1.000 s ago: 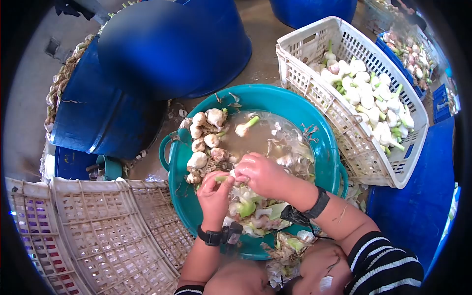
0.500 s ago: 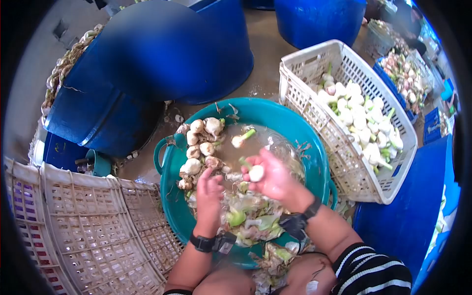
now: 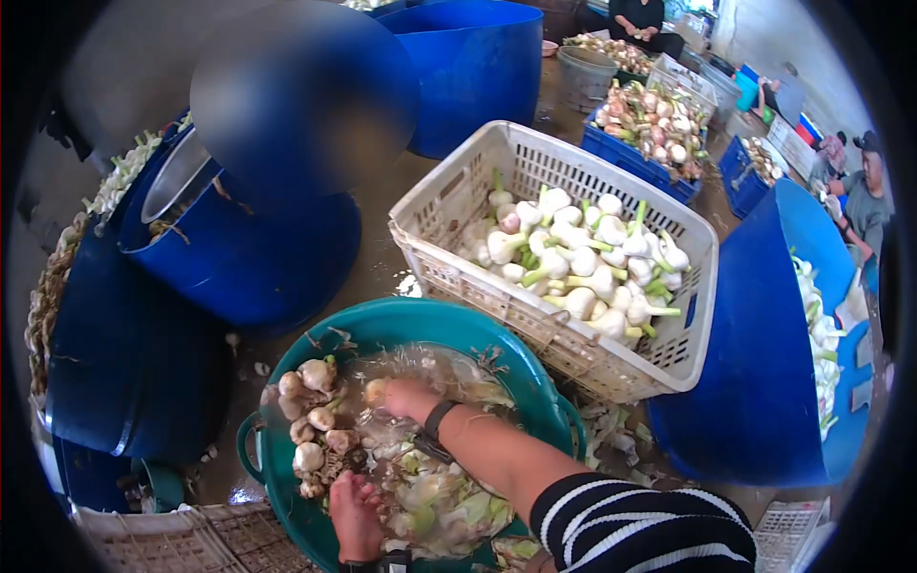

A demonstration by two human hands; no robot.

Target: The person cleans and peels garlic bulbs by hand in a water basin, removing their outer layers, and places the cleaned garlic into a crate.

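Note:
My right hand (image 3: 406,398) reaches down into the cloudy water of a teal tub (image 3: 411,315), its fingers closed around a garlic bulb (image 3: 375,391) at the water's surface. The fingertips are partly hidden. Low in the tub, my left hand (image 3: 355,516) has its fingers loosely curled and apart, with nothing visible in them. Just beyond it, several unpeeled garlic bulbs (image 3: 309,456) with brownish skins are heaped along the tub's left side. Loose wet skins and leaf scraps (image 3: 435,497) float between and below my hands.
A white slatted crate (image 3: 468,263) holding cleaned garlic (image 3: 583,253) stands against the tub's far right. Blue barrels (image 3: 468,76) rise behind, and a tilted blue drum (image 3: 726,372) is at right. Blue crates of garlic (image 3: 650,134) and other people (image 3: 864,196) are further back.
The white garlic bulb has left my right hand, which has moved to another bulb in the water. My left hand stays low in the tub. The view has swung toward the right.

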